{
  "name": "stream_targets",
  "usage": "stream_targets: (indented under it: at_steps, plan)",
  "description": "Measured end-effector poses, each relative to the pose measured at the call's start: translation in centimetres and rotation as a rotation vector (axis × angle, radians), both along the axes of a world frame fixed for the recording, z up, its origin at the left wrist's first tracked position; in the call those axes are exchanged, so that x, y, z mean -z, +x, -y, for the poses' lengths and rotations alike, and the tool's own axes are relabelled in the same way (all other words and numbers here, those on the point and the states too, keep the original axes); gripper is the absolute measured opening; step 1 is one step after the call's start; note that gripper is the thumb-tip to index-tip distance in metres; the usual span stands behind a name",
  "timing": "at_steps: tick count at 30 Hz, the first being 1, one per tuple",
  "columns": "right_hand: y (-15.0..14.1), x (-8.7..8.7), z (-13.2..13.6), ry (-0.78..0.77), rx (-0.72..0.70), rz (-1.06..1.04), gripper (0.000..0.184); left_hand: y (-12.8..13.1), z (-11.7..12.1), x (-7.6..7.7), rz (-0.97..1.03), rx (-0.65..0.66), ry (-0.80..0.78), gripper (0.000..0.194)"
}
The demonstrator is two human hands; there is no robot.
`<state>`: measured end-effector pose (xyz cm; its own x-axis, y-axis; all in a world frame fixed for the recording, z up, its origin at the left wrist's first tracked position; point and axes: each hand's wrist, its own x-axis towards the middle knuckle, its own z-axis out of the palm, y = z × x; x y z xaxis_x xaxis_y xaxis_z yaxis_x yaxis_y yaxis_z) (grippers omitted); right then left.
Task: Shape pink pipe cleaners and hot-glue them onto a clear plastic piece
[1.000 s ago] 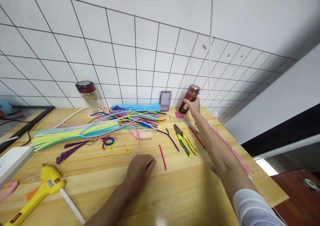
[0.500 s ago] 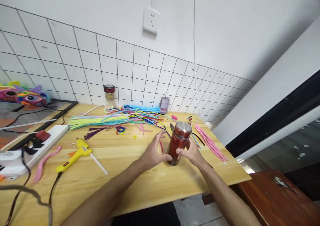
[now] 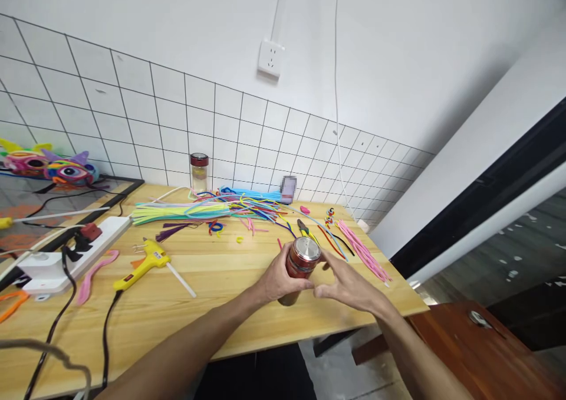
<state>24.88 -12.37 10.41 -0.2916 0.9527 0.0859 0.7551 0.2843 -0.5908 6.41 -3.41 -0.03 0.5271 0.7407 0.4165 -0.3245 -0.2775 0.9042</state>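
A red-brown thermos point(image 3: 306, 251) with a silver-topped lid is near the table's front edge, tilted slightly. My left hand point(image 3: 277, 279) is wrapped round its body, the thumb lying across the front. On the other side, my right hand point(image 3: 349, 283) is curved with thumb and fingers apart, close to the lid and upper body. Whether its fingertips touch the thermos is hard to tell. Behind the thermos lie pliers point(image 3: 304, 229) with yellow-green handles, partly hidden by it.
Bundled pipe cleaners point(image 3: 186, 212) lie along the back, and pink ones point(image 3: 362, 252) at the right. A glass bottle point(image 3: 200, 176) stands by the wall. At left are a yellow glue gun point(image 3: 148, 264), a white power strip point(image 3: 104, 238), cords and colourful eye figures point(image 3: 71, 170).
My right hand brought the thermos from the back right to the front of the table. My left hand rose from the tabletop and closed round it; my right hand loosened. The view shifted too.
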Motion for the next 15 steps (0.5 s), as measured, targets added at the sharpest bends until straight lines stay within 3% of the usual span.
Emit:
stream_targets:
  at_steps: [3, 6, 11, 15]
  plan:
    - [-2.2, -3.0, 1.2, 0.176, 0.169, 0.308, 0.084, 0.2, 0.1, 0.5, 0.034, 0.014, -0.008, 0.122]
    - [-5.7, -4.1, 0.7, 0.237, 0.249, 0.565, 0.068, 0.1, 0.1, 0.7, 0.044, 0.057, -0.019, 0.131]
    - [-8.5, -4.4, -1.4, 0.259, 0.395, 0.743, 0.055, -0.2, 0.0, 0.9, -0.035, 0.097, 0.038, 0.098]
    - [-7.6, -4.2, -2.2, 0.319, 0.34, 0.776, 0.048, -0.1, -0.2, 1.4, -0.092, 0.129, 0.023, 0.086]
